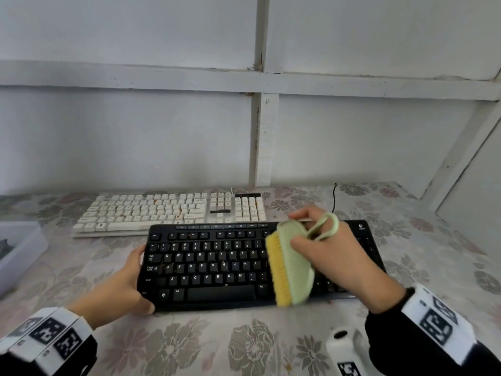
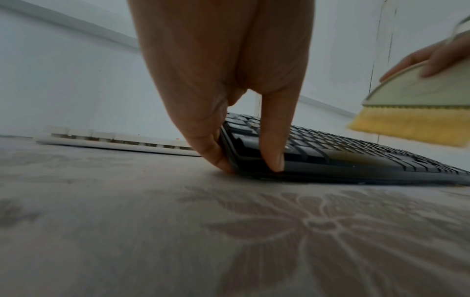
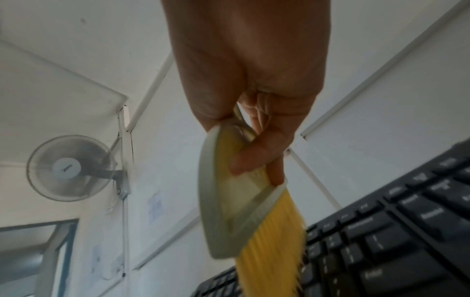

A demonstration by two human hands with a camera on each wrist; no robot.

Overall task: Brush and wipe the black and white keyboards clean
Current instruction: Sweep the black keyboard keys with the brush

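A black keyboard [image 1: 217, 264] lies on the flowered tablecloth in front of me, with crumbs among its keys. My left hand [image 1: 127, 283] grips its left edge, thumb on the front corner, fingers behind the rim [image 2: 229, 158]. My right hand [image 1: 333, 256] holds a pale green brush [image 1: 294, 264] with yellow bristles [image 1: 278, 270], bristles turned left, over the keyboard's right part. In the right wrist view the brush [image 3: 244, 201] hangs over the black keys [image 3: 381, 241]. The white keyboard [image 1: 168, 213] lies behind the black one, with orange specks on it.
A grey plastic box [image 1: 19, 248] sits at the table's left edge. A white device [image 1: 344, 348] stands near the front right. A thin black cable [image 1: 334, 199] runs behind the keyboards. The white wall is close behind. A fan [image 3: 71, 167] is mounted on the wall.
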